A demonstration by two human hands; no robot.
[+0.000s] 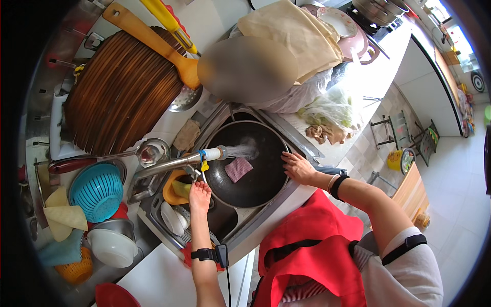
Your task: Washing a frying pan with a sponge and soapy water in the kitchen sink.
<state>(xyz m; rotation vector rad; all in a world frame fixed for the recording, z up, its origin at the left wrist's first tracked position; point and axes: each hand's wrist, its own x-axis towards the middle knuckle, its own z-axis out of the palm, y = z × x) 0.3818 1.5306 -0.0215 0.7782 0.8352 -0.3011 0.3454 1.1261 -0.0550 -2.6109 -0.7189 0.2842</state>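
A large dark wok point(264, 184) sits over the sink, with a pink cloth point(238, 169) lying inside it. Water runs into the wok from the faucet point(168, 165), which has a white-and-blue nozzle and a yellow tab. My right hand point(301, 169) holds the wok's rim on the right, its fingertips over the edge. At the wok's left edge, my left hand point(200, 196) is palm up, close beneath the faucet lever point(194, 173). Whether its fingers grip the lever or the wok's edge is unclear.
Left of the wok are an orange bowl point(168, 192) and white dishes point(172, 218) in the sink. A slatted brown lid point(122, 92), wooden spatula point(153, 42), ladle point(153, 151) and blue colander point(96, 192) crowd the back. Bagged vegetables point(333, 109) lie on the right counter.
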